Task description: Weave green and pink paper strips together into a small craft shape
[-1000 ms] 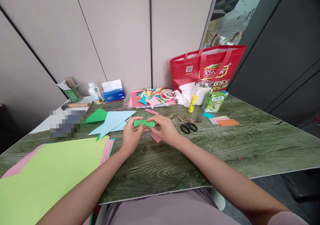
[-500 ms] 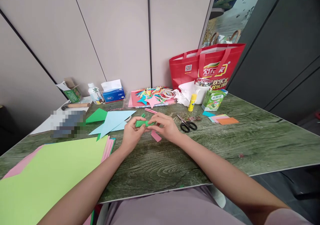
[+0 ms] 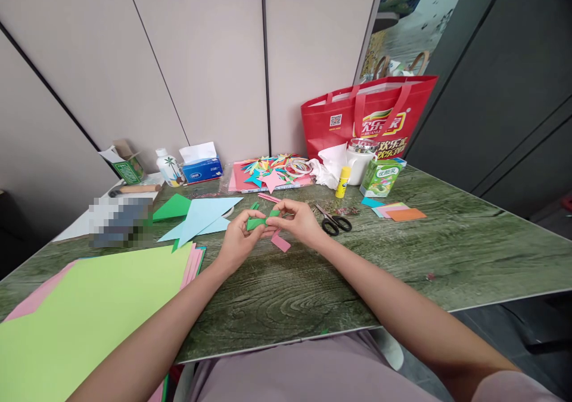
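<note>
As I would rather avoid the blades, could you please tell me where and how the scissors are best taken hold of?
Probably the scissors by their black handle loops, coming from the near right: they lie flat, loops on that side, blades pointing away leftward.

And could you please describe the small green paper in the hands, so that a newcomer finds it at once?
Start at the big red bag at the back. Come forward and left to the left hand and right hand, close together. The small green paper is pinched by both, unlike the larger green sheet lying on the table farther left.
</note>
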Action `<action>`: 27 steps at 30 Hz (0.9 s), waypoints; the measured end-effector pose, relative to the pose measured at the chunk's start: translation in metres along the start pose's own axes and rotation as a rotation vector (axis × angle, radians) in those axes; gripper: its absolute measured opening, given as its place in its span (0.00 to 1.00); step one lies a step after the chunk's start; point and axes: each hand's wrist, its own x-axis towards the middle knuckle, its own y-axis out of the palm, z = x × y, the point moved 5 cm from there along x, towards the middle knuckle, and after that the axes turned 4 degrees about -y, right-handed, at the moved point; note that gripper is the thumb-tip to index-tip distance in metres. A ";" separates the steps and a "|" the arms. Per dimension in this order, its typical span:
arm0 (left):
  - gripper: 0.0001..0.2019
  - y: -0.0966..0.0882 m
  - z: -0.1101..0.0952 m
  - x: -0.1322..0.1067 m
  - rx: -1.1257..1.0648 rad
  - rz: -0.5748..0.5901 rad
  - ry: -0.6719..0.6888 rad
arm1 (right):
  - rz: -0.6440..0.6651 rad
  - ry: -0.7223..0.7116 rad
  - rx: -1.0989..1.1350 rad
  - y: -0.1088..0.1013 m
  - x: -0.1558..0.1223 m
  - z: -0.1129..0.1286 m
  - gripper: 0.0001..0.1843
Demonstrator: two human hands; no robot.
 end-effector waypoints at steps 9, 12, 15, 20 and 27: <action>0.11 -0.003 0.001 0.000 0.254 -0.059 0.088 | 0.036 0.199 0.227 0.005 -0.001 -0.010 0.16; 0.08 -0.006 -0.002 0.000 0.382 -0.127 0.130 | 0.047 0.199 0.246 0.007 -0.002 -0.008 0.16; 0.09 -0.007 -0.002 0.000 0.303 -0.137 0.085 | 0.066 0.204 0.292 0.007 -0.002 -0.006 0.16; 0.14 -0.010 0.005 0.001 0.204 -0.158 0.009 | 0.098 0.203 0.322 0.007 0.000 -0.004 0.15; 0.12 -0.009 0.009 -0.001 0.128 -0.167 -0.007 | 0.028 0.180 0.278 0.008 -0.001 -0.005 0.15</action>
